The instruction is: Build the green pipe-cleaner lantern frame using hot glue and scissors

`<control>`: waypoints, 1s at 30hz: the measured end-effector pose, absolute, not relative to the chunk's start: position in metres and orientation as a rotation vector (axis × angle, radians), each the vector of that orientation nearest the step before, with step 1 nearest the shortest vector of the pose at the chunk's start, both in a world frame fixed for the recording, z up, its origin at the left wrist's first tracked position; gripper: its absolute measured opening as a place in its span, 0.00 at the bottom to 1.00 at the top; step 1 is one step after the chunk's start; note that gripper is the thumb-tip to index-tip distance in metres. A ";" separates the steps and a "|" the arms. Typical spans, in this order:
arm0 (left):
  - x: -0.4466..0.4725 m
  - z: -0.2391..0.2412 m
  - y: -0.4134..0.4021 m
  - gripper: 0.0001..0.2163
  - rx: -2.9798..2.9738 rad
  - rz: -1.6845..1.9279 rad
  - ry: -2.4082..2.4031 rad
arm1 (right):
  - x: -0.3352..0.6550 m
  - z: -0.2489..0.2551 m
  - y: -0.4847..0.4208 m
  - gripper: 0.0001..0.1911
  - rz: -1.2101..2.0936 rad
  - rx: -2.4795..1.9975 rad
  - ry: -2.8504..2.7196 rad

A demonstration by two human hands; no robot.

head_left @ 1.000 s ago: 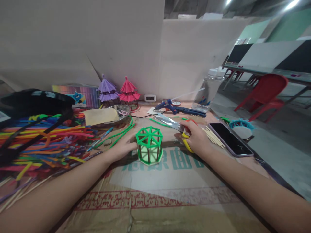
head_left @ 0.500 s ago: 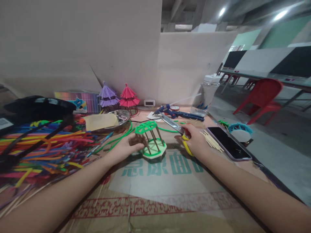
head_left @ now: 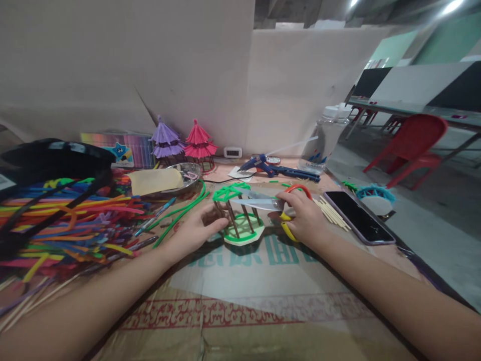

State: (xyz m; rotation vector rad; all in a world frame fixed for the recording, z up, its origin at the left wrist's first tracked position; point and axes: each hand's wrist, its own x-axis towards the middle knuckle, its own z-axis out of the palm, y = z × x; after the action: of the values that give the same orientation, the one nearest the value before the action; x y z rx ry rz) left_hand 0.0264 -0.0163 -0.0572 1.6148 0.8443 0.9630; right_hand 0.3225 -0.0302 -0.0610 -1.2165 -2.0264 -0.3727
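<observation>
A small pavilion frame [head_left: 244, 235] with brown posts, a green fuzzy top ring and a pale green-edged base is tilted above the cardboard. My left hand [head_left: 205, 223] grips it by the posts on its left side; some fingertips are hidden behind them. In my right hand [head_left: 300, 213] is a pair of scissors [head_left: 268, 203] with one red-orange and one yellow handle loop. The scissors' blades are apart and point left, reaching the frame just below its green top. Green pipe cleaners [head_left: 188, 210] lie curved behind my left hand.
Coloured pipe cleaners [head_left: 75, 215] and a black bag [head_left: 56, 160] crowd the left. Two paper-like towers, purple [head_left: 167, 138] and pink [head_left: 197, 140], stand behind. A blue glue gun [head_left: 259, 163], a clear bottle [head_left: 323, 140], wooden sticks [head_left: 332, 213] and a phone [head_left: 358, 218] are right.
The scissors have opened and moved left, their blades now at the frame's upper part. The frame has shifted slightly right in my left hand. The camera view has tilted a little.
</observation>
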 end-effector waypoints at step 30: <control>0.028 -0.057 -0.022 0.19 1.711 0.948 0.848 | 0.327 -0.061 -0.027 0.16 -0.614 -1.123 -2.010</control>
State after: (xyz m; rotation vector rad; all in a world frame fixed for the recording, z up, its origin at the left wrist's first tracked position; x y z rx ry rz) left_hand 0.0284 -0.0224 -0.0566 1.7107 0.8480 0.9478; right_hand 0.3268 -0.0268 -0.0609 -1.1229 -2.0100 -0.6138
